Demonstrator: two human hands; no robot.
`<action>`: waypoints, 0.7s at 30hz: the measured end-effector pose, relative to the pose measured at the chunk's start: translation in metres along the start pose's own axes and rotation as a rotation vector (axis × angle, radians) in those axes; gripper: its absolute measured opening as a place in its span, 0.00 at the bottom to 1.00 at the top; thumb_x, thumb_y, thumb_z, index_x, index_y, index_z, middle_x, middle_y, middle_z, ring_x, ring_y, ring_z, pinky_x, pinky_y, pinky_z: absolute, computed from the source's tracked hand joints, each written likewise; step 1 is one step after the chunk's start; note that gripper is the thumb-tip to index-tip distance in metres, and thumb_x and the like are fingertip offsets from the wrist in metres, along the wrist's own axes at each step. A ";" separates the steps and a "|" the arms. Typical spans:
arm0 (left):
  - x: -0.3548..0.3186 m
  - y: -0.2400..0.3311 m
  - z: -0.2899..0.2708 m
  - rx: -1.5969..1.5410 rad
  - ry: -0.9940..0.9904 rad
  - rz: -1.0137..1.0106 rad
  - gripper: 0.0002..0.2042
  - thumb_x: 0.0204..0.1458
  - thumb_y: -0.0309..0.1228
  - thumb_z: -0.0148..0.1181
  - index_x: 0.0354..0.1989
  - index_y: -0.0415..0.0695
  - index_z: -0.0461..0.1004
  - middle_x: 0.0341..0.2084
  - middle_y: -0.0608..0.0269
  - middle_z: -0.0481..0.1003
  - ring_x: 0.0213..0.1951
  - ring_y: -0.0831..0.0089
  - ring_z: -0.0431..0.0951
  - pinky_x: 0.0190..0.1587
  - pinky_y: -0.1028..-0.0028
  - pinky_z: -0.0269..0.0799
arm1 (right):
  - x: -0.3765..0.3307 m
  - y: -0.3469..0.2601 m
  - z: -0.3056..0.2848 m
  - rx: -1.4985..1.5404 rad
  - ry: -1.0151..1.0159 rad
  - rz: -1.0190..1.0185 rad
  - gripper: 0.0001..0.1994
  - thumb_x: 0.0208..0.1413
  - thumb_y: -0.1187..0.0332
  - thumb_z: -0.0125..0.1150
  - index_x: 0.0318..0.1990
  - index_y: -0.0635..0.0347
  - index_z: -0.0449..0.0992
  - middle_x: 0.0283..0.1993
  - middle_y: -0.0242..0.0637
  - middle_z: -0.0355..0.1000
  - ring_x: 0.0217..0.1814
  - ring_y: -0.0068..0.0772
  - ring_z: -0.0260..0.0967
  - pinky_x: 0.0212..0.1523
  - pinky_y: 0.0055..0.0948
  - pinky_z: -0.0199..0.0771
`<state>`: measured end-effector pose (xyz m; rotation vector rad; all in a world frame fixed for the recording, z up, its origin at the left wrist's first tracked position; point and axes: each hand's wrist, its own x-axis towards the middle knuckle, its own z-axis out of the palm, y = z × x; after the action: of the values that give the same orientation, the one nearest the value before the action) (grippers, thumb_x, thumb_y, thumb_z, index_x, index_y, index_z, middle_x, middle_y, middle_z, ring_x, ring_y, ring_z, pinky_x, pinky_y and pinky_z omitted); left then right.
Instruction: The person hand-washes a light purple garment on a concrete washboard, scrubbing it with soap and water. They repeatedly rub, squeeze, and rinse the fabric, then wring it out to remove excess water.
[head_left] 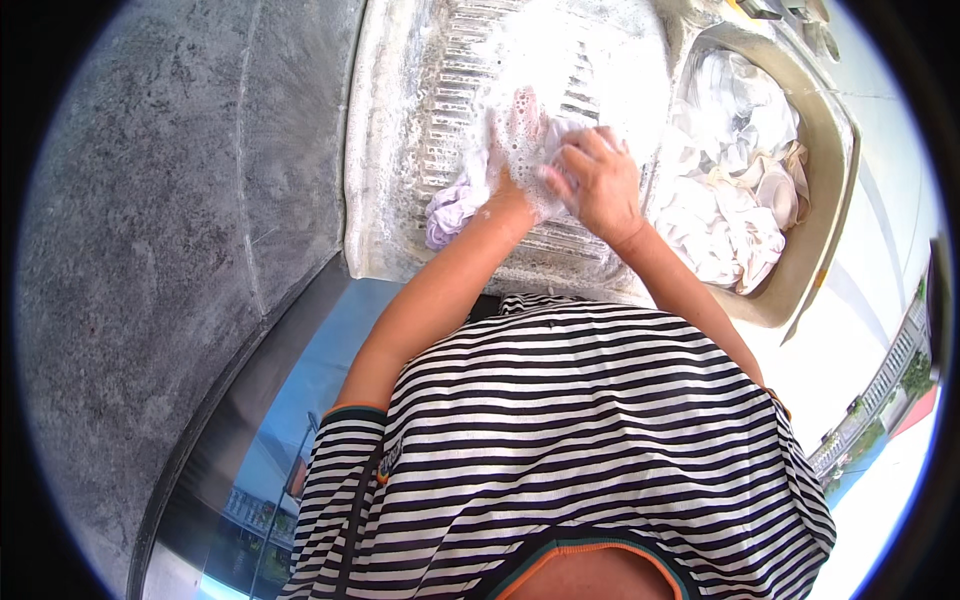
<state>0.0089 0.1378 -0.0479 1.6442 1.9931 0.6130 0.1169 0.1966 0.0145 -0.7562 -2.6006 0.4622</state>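
Observation:
A pale lilac cloth (455,210) lies bunched and soapy on the ridged washboard (455,85) of a stone sink. My left hand (518,135), covered in suds, lies flat over the cloth with its fingers stretched out and pointing away from me. Just to its right, my right hand (603,185) is curled with its fingers bent round a whitish, foamy part of the cloth. Glare and foam hide where the cloth ends beneath both hands.
Right of the washboard is a basin (825,200) holding a heap of white and cream laundry (725,220) and a clear plastic bag (740,95). A grey wall (170,160) borders the washboard on the left. Bright sunlight washes out the far middle.

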 end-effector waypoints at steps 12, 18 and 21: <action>-0.012 -0.009 0.004 0.095 0.024 -0.048 0.49 0.54 0.57 0.53 0.71 0.31 0.41 0.70 0.34 0.39 0.72 0.42 0.35 0.70 0.44 0.27 | 0.147 0.120 0.076 0.742 0.252 0.422 0.19 0.50 0.58 0.69 0.45 0.59 0.76 0.51 0.50 0.71 0.48 0.49 0.72 0.49 0.39 0.73; -0.001 0.001 -0.010 0.248 0.086 0.021 0.45 0.49 0.54 0.59 0.69 0.35 0.52 0.67 0.35 0.51 0.68 0.40 0.47 0.68 0.44 0.37 | 0.040 0.117 0.032 -0.181 0.045 0.279 0.21 0.55 0.49 0.64 0.46 0.55 0.78 0.50 0.40 0.73 0.47 0.39 0.74 0.48 0.39 0.75; -0.002 0.005 -0.014 0.190 0.189 0.031 0.42 0.46 0.50 0.64 0.64 0.34 0.58 0.63 0.37 0.57 0.65 0.43 0.54 0.67 0.48 0.43 | 0.049 0.113 0.033 -0.019 0.062 0.350 0.15 0.56 0.57 0.65 0.41 0.59 0.79 0.42 0.40 0.76 0.40 0.35 0.75 0.43 0.36 0.75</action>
<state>0.0046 0.1361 -0.0341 1.7885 2.2240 0.6282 0.1138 0.3084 -0.0471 -1.2199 -2.4233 0.5037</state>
